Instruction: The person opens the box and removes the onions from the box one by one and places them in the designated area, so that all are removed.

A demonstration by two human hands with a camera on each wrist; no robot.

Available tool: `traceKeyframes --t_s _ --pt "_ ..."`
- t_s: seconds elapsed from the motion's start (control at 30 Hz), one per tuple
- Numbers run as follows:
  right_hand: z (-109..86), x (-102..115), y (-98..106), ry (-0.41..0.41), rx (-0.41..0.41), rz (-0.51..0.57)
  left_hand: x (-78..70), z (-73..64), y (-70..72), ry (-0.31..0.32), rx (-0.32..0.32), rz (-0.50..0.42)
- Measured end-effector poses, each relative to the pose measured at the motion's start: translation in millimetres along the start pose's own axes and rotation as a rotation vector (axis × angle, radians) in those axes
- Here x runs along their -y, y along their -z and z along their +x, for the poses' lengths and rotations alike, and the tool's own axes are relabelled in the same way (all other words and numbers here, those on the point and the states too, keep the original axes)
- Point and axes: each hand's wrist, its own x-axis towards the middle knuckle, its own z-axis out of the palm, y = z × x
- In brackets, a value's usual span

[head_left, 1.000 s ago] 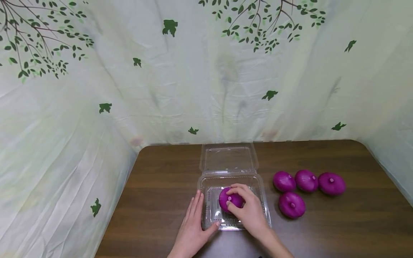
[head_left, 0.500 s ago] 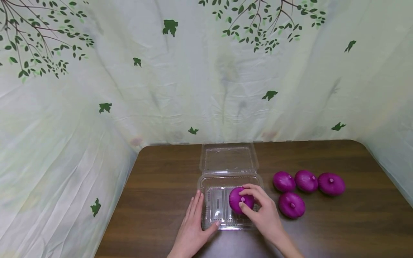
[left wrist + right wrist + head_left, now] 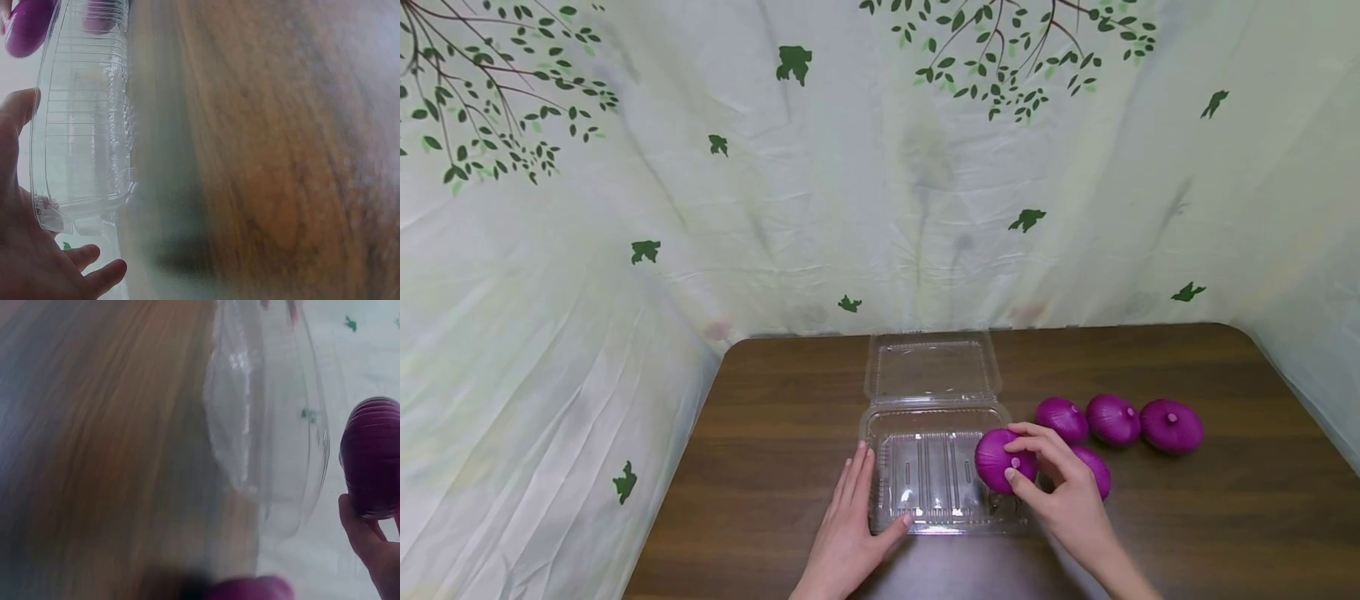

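Observation:
My right hand [image 3: 1063,483] grips a purple onion [image 3: 1000,461] between thumb and fingers, over the right rim of a clear plastic clamshell container [image 3: 925,479]. The right wrist view shows the same onion [image 3: 374,459] above the level of the container's wall [image 3: 284,425]. My left hand [image 3: 853,521] rests with fingers straight along the container's near left corner, its thumb on the front rim. In the left wrist view the left hand [image 3: 37,250] touches the container's outer side. The container's lid [image 3: 932,369] lies folded back behind it, and no onion shows inside the tray.
To the right on the brown table [image 3: 790,400] lie several more purple onions: one onion [image 3: 1061,419] at the left, a middle one [image 3: 1112,419] and a far-right one [image 3: 1171,426]. A nearer onion [image 3: 1093,471] is partly hidden by my right hand. A leaf-printed curtain [image 3: 850,208] hangs behind.
My right hand has carried the onion rightward from the middle of the container to its right rim, raising it. The left hand has stayed in place.

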Motion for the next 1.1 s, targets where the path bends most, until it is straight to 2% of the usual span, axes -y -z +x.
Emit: traceKeyframes --t_s 0.37,0.63,0.87,1.1 --pt "-9.4 -8.9 39.9 -0.008 -0.056 -0.056 0.4 0.3 -0.8 0.013 0.008 -0.018" --pt "-17.7 -13.6 64.2 -0.019 -0.131 -0.039 0.4 0.4 -1.3 0.017 0.013 -0.048" --pt "-26.9 -21.2 85.0 -0.106 -0.177 -0.054 -0.1 1.2 -1.7 0.016 0.015 -0.058" --pt "-31.9 -21.7 102.1 -0.131 -0.25 -0.102 -0.8 0.6 -1.5 0.022 0.015 -0.05"
